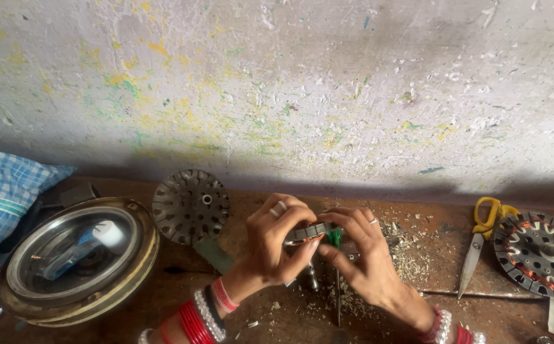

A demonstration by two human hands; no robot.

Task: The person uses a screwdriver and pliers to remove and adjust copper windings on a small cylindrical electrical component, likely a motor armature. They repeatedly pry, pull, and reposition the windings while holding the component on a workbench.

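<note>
a: nearest the camera, what do i see on my side?

b: the worn brown wooden bench point(162, 299), littered with pale shavings point(411, 255). red and white bangles ring both wrists.

a: and my hands?

b: my left hand point(274, 245) is closed around the left edge of a small dark slotted metal disc point(307, 232), thumb beneath, fingers curled over. my right hand point(360, 251) pinches the same disc from the right, fingertips on its rim. the disc is held edge-on above the bench, between the two hands, near centre frame. a green-handled tool point(335, 239) stands just beneath it; whether a finger touches it, i cannot tell.

a: to the sides?

b: left: a round metal housing with a brass-coloured rim point(76, 264), a white cylinder lying inside. beyond it, a blue checked cloth point(3, 188). right: yellow-handled scissors point(481, 245), blades pointing toward me, beside a round stator with copper windings point(538, 255).

a: farther back?

b: a dark round slotted core point(191, 207) leans against a scarred, paint-flecked white wall point(302, 89).
</note>
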